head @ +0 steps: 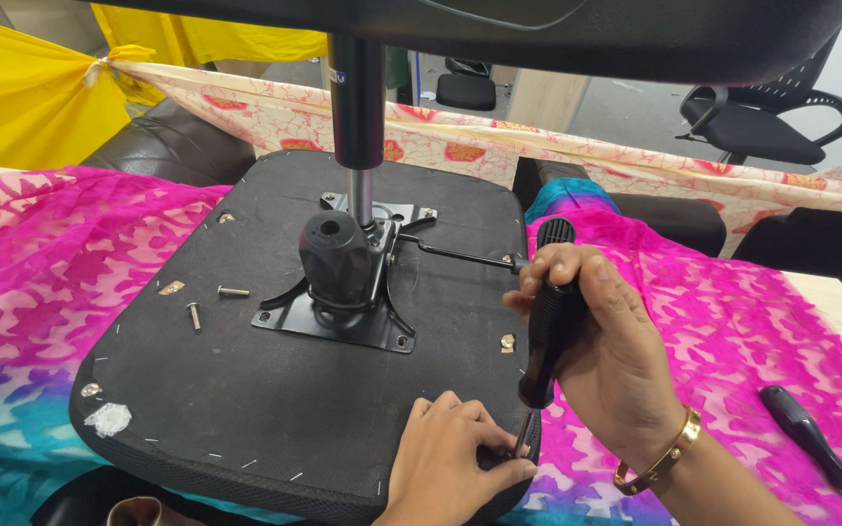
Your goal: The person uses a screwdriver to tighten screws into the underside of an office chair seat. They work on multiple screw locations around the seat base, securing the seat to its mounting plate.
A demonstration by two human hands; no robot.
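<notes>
**Screwdriver at the seat's near edge**

We see an upturned chair seat [246, 390] lying on a pink patterned cloth [752, 321] over the counter. Our right hand [604, 341] has its fingers wrapped tightly around the black handle of a screwdriver [546, 336], held almost upright with its tip down at the seat's near right edge. Our left hand [450, 453] rests on that edge, its fingers pinched close around the tip; whether they grip a screw we cannot tell. Two loose screws [211, 302] lie left of the metal mounting plate [343, 321]. A second screwdriver [811, 438] lies on the cloth at right.
</notes>
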